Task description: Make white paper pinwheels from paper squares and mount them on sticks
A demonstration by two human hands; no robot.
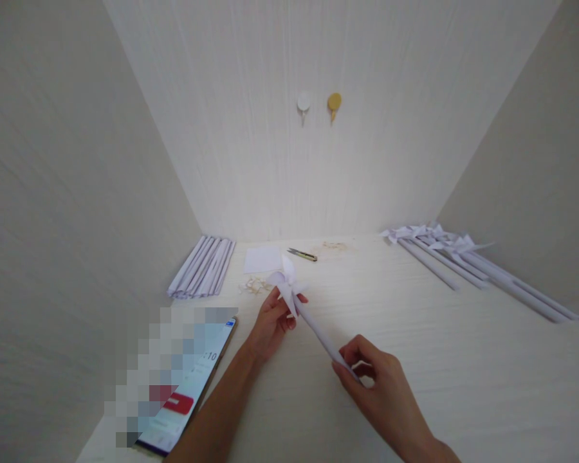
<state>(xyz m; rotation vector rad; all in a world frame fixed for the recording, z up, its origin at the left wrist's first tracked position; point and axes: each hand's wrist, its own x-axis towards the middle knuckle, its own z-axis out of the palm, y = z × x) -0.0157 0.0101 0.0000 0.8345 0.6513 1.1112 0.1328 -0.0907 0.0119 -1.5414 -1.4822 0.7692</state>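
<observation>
A white paper pinwheel [288, 283] on a rolled paper stick is held over the table, its blades up and to the left, its stick slanting down to the right. My left hand [273, 321] is closed around the stick's upper end, just under the blades. Farther down, my right hand [374, 370] pinches the lower end of the stick between thumb and fingers. Just beyond the blades lie a small pile of thin toothpick-like pieces [255, 285], a square of white paper [262, 259] and a pair of thread snips [302, 254].
Rolled paper sticks [203, 267] lie stacked at the left. Several finished paper pinwheels [444, 247] lie at the right by the wall. A phone [197, 379], partly pixelated, stands near my left forearm. Small scraps [335, 246] lie at the back. Two hooks [334, 103] are on the back wall.
</observation>
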